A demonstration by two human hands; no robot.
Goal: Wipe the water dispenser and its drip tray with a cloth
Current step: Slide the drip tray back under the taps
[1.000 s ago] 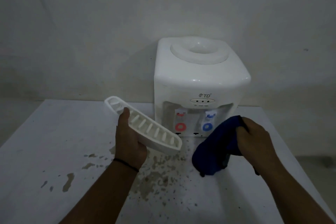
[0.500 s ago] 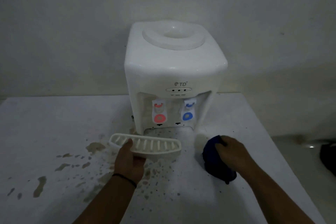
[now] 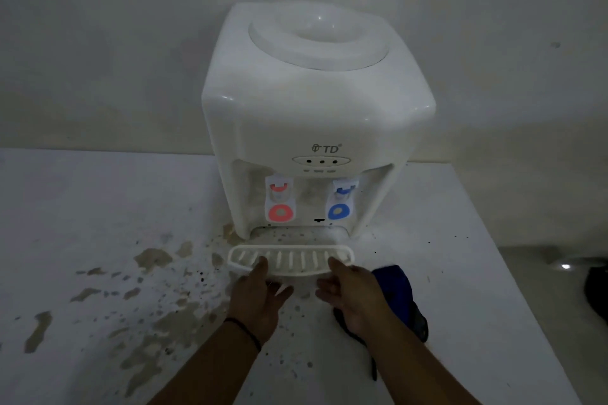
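The white water dispenser (image 3: 312,115) stands on the table against the wall, with a red tap on its left and a blue tap on its right. The white slotted drip tray (image 3: 296,260) sits level at the foot of the dispenser, just in front of its base recess. My left hand (image 3: 260,299) pinches the tray's left part, thumb on top. My right hand (image 3: 352,296) pinches its right part the same way. The blue cloth (image 3: 398,289) lies loose on the table beside my right wrist, partly hidden by my forearm.
The white table (image 3: 98,207) carries brownish wet stains and specks (image 3: 154,256) left of and in front of the dispenser. Its right edge runs close to the cloth. A dark object (image 3: 597,293) lies on the floor beyond that edge.
My left hand brought the tray down and forward to the dispenser's base. My right hand let go of the cloth, which now lies on the table, and took hold of the tray's right part.
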